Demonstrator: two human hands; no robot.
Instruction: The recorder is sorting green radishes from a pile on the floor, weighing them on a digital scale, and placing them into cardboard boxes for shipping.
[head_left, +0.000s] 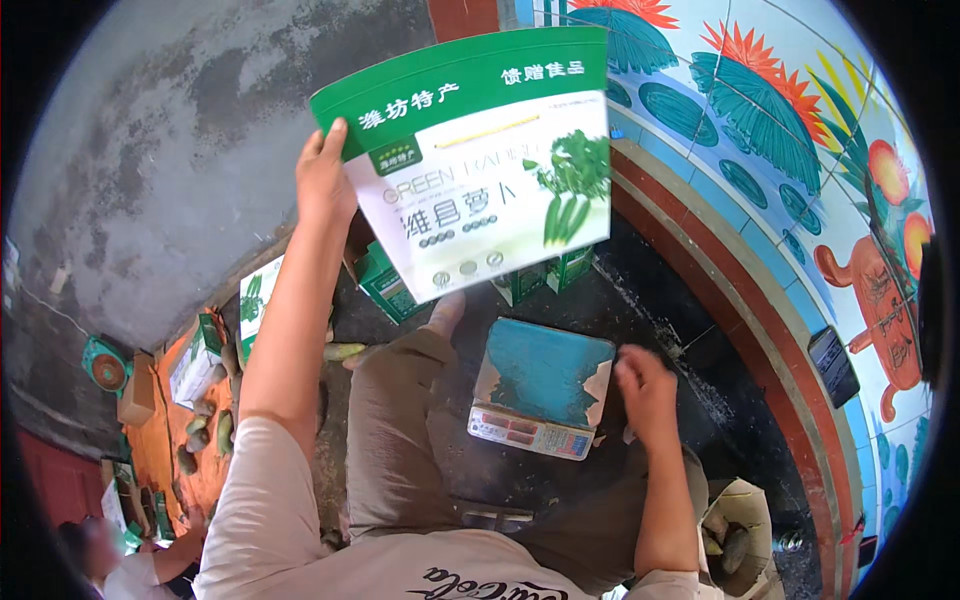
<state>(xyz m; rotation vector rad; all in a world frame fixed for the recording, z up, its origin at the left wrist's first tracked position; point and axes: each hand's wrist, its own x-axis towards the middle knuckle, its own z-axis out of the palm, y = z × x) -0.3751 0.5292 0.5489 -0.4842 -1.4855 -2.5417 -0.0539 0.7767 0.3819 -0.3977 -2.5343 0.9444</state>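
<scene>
While the right hand (645, 385) rests loosely curled, holding nothing, just beside the blue scale (543, 388) on the dark floor (660, 300), the left hand (325, 180) grips the raised green-and-white carton (475, 165) by its edge.

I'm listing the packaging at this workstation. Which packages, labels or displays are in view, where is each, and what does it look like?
Flat carton: raised in the left hand, green band over white panel with vegetable picture.
Small boxes: on the floor behind it, green and white.
Scale: on the floor by the right hand, teal platform, pale front panel with red strips.
Open boxes: far left, green and white.
</scene>
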